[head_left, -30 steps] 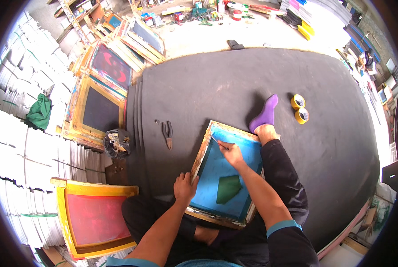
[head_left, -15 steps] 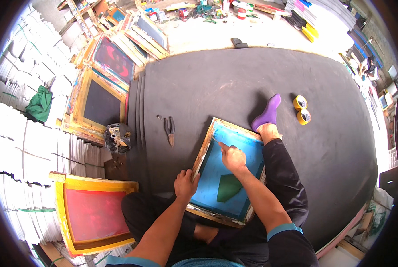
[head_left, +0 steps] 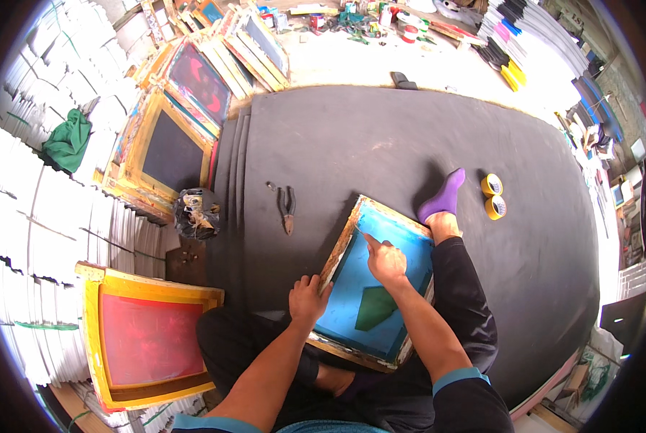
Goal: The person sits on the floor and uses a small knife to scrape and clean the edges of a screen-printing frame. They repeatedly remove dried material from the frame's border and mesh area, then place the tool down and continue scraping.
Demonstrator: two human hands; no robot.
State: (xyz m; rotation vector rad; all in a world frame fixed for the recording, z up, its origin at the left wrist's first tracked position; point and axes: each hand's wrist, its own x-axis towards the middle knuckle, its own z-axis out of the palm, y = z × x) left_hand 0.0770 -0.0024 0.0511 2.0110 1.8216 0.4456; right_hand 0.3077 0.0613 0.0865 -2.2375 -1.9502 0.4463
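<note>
Item: wooden screen-printing frame (head_left: 352, 238) with blue mesh (head_left: 370, 289), lying flat on the black mat (head_left: 380, 137) across your lap, one corner toward your purple-socked foot (head_left: 444, 196).

Change noted: since a second ago the frame and both hands are staying almost where they were; only your view is shifting slightly. Judged from that, you are still working the same upper corner of the mesh rather than moving on.

Left hand (head_left: 308, 299): you are gripping the frame's left rail, fingers curled over the wooden edge, steadying it.

Right hand (head_left: 386, 261): you are resting it on the mesh near the upper left corner, fingers bunched with the forefinger pointing along the inner edge. Whether it is pinching a small tool or strip, I cannot tell. A dark green patch (head_left: 375, 308) is sitting on the mesh just below this hand.

Nearby: pliers (head_left: 287, 208) on the mat left of the frame; two yellow tape rolls (head_left: 492, 196) beside your foot; a yellow frame with red mesh (head_left: 146, 335) at your left; more frames (head_left: 171, 148) stacked beyond.
</note>
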